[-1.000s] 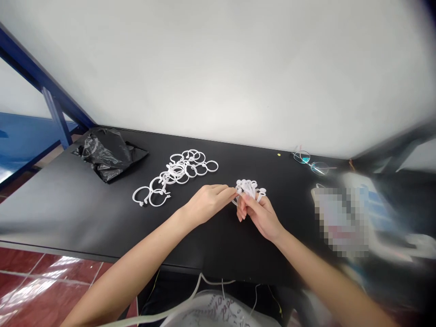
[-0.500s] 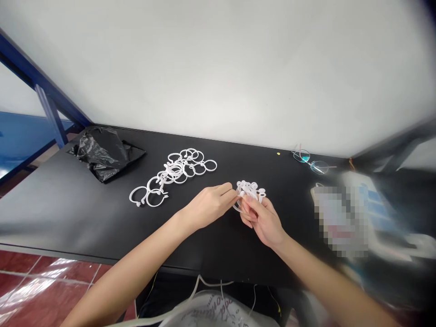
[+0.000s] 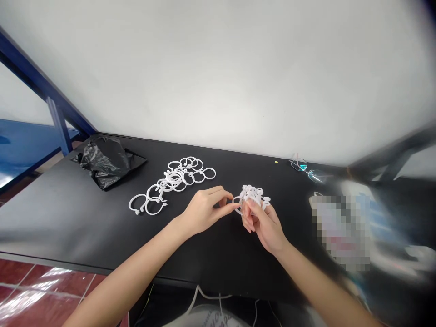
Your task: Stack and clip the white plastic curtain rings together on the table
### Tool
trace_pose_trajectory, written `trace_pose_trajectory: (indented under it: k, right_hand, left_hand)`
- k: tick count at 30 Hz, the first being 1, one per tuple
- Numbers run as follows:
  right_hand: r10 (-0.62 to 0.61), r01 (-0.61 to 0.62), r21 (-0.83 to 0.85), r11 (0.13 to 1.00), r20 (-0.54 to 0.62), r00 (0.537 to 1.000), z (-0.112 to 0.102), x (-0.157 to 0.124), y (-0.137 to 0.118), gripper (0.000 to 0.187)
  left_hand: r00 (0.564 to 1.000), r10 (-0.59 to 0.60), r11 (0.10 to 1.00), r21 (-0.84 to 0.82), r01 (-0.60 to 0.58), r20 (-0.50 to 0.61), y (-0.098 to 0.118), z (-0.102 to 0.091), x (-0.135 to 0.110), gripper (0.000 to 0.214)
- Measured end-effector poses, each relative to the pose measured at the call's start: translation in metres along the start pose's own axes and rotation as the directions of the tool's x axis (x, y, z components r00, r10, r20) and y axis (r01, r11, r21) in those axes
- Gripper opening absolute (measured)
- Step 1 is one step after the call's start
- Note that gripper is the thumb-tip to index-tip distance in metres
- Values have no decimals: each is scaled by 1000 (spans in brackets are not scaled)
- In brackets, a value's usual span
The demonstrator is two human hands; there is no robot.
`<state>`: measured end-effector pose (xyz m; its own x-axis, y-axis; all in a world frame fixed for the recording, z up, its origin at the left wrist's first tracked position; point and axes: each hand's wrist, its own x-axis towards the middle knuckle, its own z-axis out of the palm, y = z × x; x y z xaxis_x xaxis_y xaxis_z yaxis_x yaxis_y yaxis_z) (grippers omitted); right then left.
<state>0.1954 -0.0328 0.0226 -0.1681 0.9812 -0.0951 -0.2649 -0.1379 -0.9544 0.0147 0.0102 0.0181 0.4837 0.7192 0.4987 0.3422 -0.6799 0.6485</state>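
Note:
A bunch of white plastic curtain rings (image 3: 254,194) is gathered in my right hand (image 3: 265,225), whose fingers are closed around them. Their small round eyelets stick up above the thumb, while the lower parts are mostly hidden by the fingers. On the left of the bunch, one ring (image 3: 236,200) juts out, and my left hand (image 3: 207,209) pinches its edge between thumb and forefinger. Farther left, a loose pile of similar white rings (image 3: 175,178) lies on the black table (image 3: 204,254), some of them with open gaps.
A crumpled black plastic bag (image 3: 107,161) lies at the table's far left. Eyeglasses (image 3: 306,170) rest near the wall on the right. Beside my right forearm is a blurred, pixelated object (image 3: 340,236). White cables (image 3: 194,299) hang by the table's front edge.
My left fingers have moved from the eyelets at the top of the bunch to the jutting ring's outer edge. The bunch has turned slightly to the right in my right hand.

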Motion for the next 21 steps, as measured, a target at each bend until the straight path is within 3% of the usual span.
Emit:
trace_pose_trajectory:
  k: [4, 8, 10, 12, 14, 15, 17, 19, 21]
  right_hand:
    - [25, -23, 69, 997, -40, 999, -3, 7, -2, 34]
    - [88, -87, 16, 996, -55, 995, -4, 10, 2, 27]
    - [122, -124, -38, 992, -42, 992, 0, 15, 4, 28]
    - [137, -137, -100, 985, -7, 991, 10, 24, 6, 30]
    - [115, -101, -196, 975, 58, 992, 27, 41, 7, 31]
    - [84, -51, -264, 963, 114, 990, 38, 51, 7, 30]
    - [40, 74, -448, 891, 241, 970, 60, 72, 8, 27]
    - [23, 189, -661, 727, 298, 954, 78, 89, 11, 21]
    - [-7, 235, -695, 680, 314, 949, 89, 98, 14, 17]
  left_hand:
    - [989, 10, 998, 56, -2, -147, 1, -15, 5, 21]
    - [937, -88, 989, 81, 122, -337, -2, -55, -12, 20]
    - [885, -197, 964, 81, 253, -423, -11, -79, -33, 23]
    - [803, -345, 906, 53, 420, -486, -25, -100, -58, 29]
    - [712, -453, 837, 18, 546, -537, -43, -115, -79, 33]
    - [689, -473, 814, 26, 580, -549, -52, -120, -87, 35]
    - [704, -476, 791, 91, 604, -527, -68, -124, -95, 38]
    - [743, -495, 785, 135, 605, -450, -79, -124, -98, 42]
    - [776, -510, 785, 168, 596, -371, -84, -122, -98, 44]
